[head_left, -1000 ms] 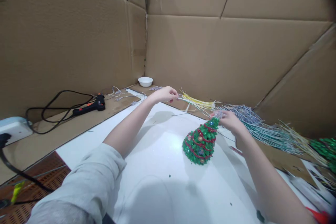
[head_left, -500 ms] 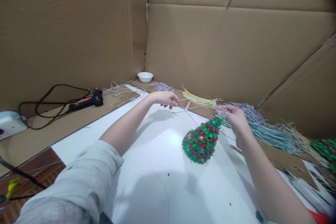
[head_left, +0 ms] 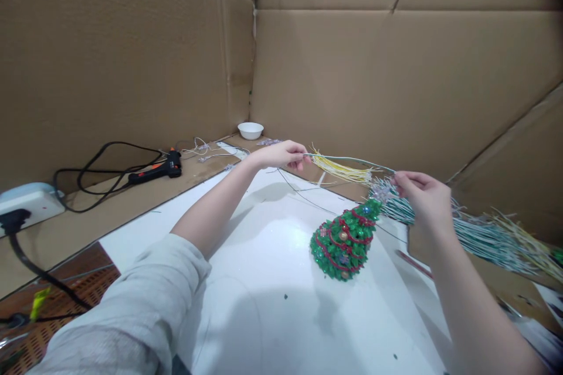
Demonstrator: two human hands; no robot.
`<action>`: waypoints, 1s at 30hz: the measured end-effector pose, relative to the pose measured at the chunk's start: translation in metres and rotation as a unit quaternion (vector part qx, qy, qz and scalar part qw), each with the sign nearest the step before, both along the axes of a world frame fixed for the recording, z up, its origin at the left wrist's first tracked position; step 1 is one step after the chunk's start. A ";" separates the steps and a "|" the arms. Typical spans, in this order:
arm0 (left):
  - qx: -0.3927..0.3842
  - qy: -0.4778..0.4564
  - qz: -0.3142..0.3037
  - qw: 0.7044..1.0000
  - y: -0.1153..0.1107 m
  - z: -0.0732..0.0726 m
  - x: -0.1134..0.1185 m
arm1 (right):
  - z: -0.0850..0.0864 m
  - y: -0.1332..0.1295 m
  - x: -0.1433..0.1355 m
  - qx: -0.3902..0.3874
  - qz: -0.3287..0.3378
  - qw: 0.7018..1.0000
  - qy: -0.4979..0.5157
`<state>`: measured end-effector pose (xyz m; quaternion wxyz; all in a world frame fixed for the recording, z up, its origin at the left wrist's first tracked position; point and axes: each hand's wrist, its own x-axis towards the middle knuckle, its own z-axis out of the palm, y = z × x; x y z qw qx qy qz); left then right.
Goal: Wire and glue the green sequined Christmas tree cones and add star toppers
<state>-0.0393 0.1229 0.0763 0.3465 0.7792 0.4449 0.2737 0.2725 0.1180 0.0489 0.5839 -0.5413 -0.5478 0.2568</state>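
A thin pale green wire (head_left: 352,158) stretches between my two hands above the back of the white board. One end is pinched in my left hand (head_left: 292,155), and the other is between the fingers of my right hand (head_left: 424,190). Below and left of my right hand, a small green beaded tree (head_left: 343,241) with red garlands and round ornaments leans on the white board (head_left: 272,258). Its top carries a clear star (head_left: 382,190), just beside my right fingertips. A darker thin wire lies behind the tree.
Bundles of yellow wires (head_left: 343,170) and green wires (head_left: 488,243) lie along the back and right. A white bowl (head_left: 250,130) sits in the corner. At the left are a black glue gun (head_left: 158,170) and a power strip (head_left: 39,202). Cardboard walls rise behind.
My right hand has moved right, off the treetop, and the wire now spans both hands. My left hand has risen slightly. The view has shifted a little.
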 end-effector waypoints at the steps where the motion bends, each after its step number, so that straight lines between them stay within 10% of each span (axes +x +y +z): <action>1: -0.002 -0.004 0.005 1.000 -0.001 0.002 -0.002 | 0.001 0.001 0.002 0.002 -0.005 1.000 0.003; 30: -0.046 -0.037 0.074 0.996 0.005 0.001 -0.008 | 0.004 0.013 0.030 -0.030 0.020 0.999 -0.006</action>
